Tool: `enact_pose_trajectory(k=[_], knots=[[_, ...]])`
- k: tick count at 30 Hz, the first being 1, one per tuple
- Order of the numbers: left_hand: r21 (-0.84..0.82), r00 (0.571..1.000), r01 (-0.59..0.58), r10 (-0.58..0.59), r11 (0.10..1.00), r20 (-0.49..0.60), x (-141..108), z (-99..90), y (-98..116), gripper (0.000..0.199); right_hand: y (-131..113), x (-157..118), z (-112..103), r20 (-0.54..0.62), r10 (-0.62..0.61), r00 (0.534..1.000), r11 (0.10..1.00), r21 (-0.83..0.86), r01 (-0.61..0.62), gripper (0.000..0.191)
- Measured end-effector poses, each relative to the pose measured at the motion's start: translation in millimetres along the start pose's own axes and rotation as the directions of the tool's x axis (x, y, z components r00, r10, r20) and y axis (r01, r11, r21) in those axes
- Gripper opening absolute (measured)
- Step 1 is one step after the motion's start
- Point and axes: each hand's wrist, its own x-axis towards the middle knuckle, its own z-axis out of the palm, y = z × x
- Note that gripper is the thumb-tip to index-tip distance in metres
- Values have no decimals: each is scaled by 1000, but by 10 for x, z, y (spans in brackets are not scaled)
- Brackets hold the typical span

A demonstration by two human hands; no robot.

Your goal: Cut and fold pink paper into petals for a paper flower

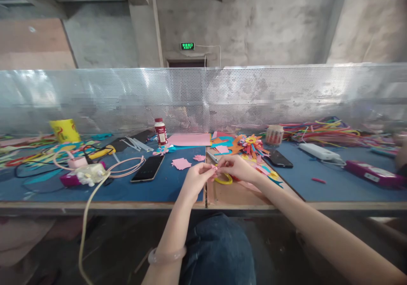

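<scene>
My left hand and my right hand meet above the front of the table, fingertips pinched on a small pink paper piece between them. Its shape is mostly hidden by the fingers. Just under my right hand lie scissors with yellow handles. To the left of the hands are pink paper cutouts, and a smaller pink one lies nearer. Beyond my right hand sits a colourful paper flower in orange, pink and yellow.
A black phone, a power strip with cables and a red-capped bottle stand left. On the right are another phone, a white power strip, a purple box and coloured strips. A perforated metal screen closes the back.
</scene>
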Motion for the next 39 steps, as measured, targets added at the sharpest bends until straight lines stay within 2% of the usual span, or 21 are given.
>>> enact_pose_trajectory(k=[7, 19, 25, 39], knots=[[-21, 999, 20, -19, 1000, 46, -23, -5, 31, 27, 56, -4, -21, 23, 12, 1000, 997, 75, -14, 20], [9, 999, 5, -6, 1000, 50, -3, -7, 3, 24, 50, -2, -13, 18, 31, 999, 998, 56, -32, 24], [11, 999, 7, -8, 1000, 31, -2, -2, 13, 21, 41, -10, 2, -4, 13, 1000, 999, 34, -13, 20], [19, 999, 17, -18, 1000, 33, 1, -5, 13, 20, 36, -17, -9, 52, 3, 999, 997, 72, -6, 16]])
